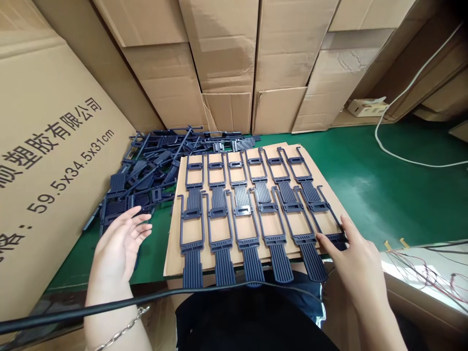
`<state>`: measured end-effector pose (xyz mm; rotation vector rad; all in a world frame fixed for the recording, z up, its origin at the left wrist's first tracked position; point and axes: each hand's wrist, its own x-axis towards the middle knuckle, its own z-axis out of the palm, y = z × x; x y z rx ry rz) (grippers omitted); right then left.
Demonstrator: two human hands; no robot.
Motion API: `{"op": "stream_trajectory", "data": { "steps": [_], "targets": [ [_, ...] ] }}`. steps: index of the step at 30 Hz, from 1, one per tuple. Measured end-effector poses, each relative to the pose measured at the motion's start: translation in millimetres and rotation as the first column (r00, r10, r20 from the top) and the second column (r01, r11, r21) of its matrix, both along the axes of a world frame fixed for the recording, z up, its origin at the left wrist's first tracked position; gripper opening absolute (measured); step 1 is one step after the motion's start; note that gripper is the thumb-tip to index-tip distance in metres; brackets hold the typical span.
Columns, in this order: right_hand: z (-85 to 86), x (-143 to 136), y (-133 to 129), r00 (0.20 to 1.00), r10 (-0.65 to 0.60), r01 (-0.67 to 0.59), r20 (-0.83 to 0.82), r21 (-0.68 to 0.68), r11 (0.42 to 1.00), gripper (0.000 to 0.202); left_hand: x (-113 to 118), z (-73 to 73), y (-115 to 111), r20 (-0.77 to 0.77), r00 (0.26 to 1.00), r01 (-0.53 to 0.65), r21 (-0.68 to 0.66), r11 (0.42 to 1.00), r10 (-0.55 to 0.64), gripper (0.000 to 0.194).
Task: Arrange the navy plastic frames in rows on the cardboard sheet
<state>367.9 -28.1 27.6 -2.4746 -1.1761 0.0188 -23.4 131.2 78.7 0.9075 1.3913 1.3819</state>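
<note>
On a flat cardboard sheet (168, 253) lie two rows of dark blue plastic frames, each a bracket with hooked ends and a ribbed tab. At the right end of the near row, my right hand (351, 258) has its thumb and fingers on either side of a plastic frame (326, 222), whose lower part is hidden behind the hand. My left hand (122, 239) hovers by the sheet's left side, fingers apart and loosely curved, holding nothing. Just beyond it is a jumbled pile of similar plastic frames (146, 168).
A large printed carton (54, 146) stands at left, and cardboard boxes (226, 53) line the back of the green table (365, 195). A white cable (380, 139) loops at right near a tissue box (365, 107). A black cable (157, 294) crosses in front; thin red wires (431, 273) lie right.
</note>
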Motion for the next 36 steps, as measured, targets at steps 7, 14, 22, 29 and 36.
{"op": "stream_trajectory", "data": {
  "steps": [7,14,22,29,36],
  "targets": [
    [4.0,-4.1,5.1,0.999,-0.036,0.036,0.002,-0.043,0.998,0.071,-2.6,-8.2,-1.3,0.003,0.999,0.041,-0.027,0.999,-0.041,0.035],
    [4.7,-5.8,7.6,0.999,-0.006,0.009,0.042,-0.058,0.998,0.069,2.5,-14.6,-7.0,-0.062,0.996,0.066,-0.057,0.996,-0.070,0.035],
    [3.1,-2.7,5.6,0.995,-0.011,0.005,0.098,0.055,0.998,0.072,19.4,3.2,3.2,-0.806,0.569,0.321,0.037,0.946,-0.162,0.038],
    [9.9,-4.1,1.3,0.994,-0.037,0.011,0.102,0.247,0.969,0.069,39.1,46.1,21.3,-0.931,-0.007,0.576,-0.302,0.760,-0.365,0.082],
    [4.7,-3.8,-4.9,0.997,0.030,-0.051,0.071,0.309,0.950,0.060,95.1,59.5,9.5,-0.920,-0.224,0.770,-0.369,0.520,-0.322,0.060]
  ]
}}
